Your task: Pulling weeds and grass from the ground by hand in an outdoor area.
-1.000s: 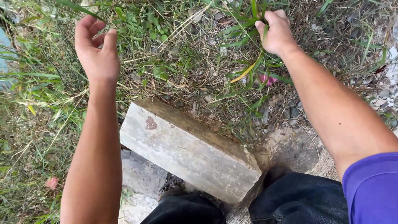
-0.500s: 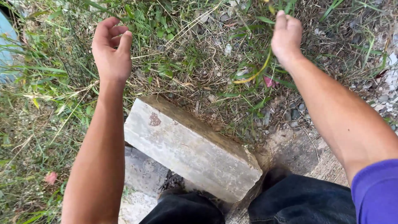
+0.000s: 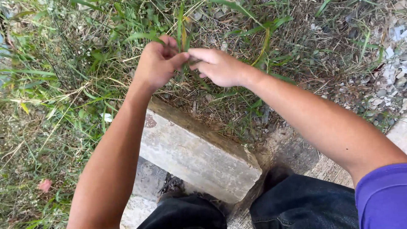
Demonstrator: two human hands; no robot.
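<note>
Both hands meet over the weedy ground just beyond a concrete block (image 3: 199, 159). My left hand (image 3: 157, 64) is closed around upright green grass blades (image 3: 182, 29), thumb pressed against the fingers. My right hand (image 3: 218, 67) reaches in from the right, its fingertips pinching the same tuft where it touches the left hand's thumb. The base of the tuft is hidden behind the hands.
Dry straw and green weeds (image 3: 63, 85) cover the ground to the left and beyond. Grey gravel (image 3: 390, 80) lies at the right. A small pink scrap (image 3: 44, 185) sits in the grass at lower left. My dark trousers (image 3: 305, 203) fill the bottom edge.
The hands were apart, the left open at the left and the right in grass at upper right. Both have come together at the centre and closed on one tuft.
</note>
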